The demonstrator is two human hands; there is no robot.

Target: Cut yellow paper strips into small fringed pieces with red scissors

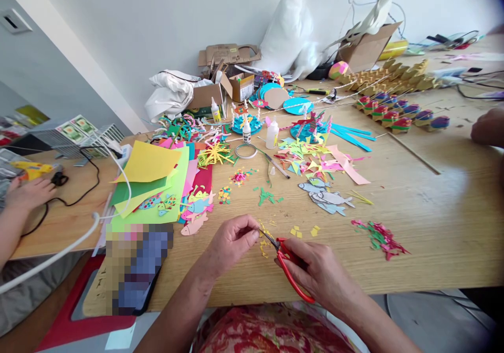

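Red floral cloth (pixel 271 329) fills the bottom centre, just below the front edge of the wooden table (pixel 334 211). Above it, the right hand (pixel 315 269) is closed on red-handled scissors (pixel 280 246), their lower handle reaching that edge. The left hand (pixel 238 242) has thumb and forefinger pinched together at the blade tips; what they grip is too small to tell. Yellow snippets (pixel 264 249) lie beside the blades.

Bare wood runs right of the scissors, up to the red and green shreds (pixel 381 240), and opens wider toward the frame's right. Lower left, a pixelated phone (pixel 144 274) lies near the left forearm. Glue bottle (pixel 246 132) labels, upper centre, are too small to read. Grey fish cutouts (pixel 331 200), paper strips (pixel 311 158) and stacked coloured sheets (pixel 147 169) crowd the ground beyond the hands. Other people's hands show at far left (pixel 31 193) and right edge (pixel 488 127).
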